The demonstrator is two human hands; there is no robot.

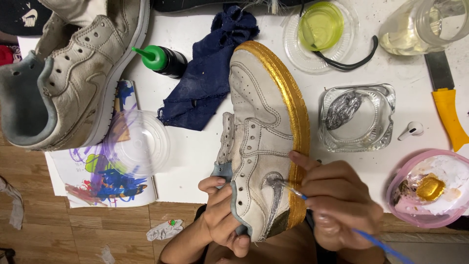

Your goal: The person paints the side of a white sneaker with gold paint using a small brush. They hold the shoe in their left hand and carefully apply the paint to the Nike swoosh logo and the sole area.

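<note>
Hands are working on a white sneaker (259,142) with a gold-painted sole, lying on its side at the table's centre. At 7 o'clock the left hand (222,215) is gripping its heel; at 5 o'clock the right hand (337,200) is pinching a blue-handled paintbrush (342,222), its tip touching the silver side emblem. A pink dish (430,188) of gold paint is sitting at 4 o'clock.

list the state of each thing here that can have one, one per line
sneaker: on its side, sole edge painted gold, held by left hand
paintbrush: in right hand, tip on the silver side emblem
black bottle: lying down, green cap on
pink dish: open, gold paint inside
second sneaker: unpainted
</note>
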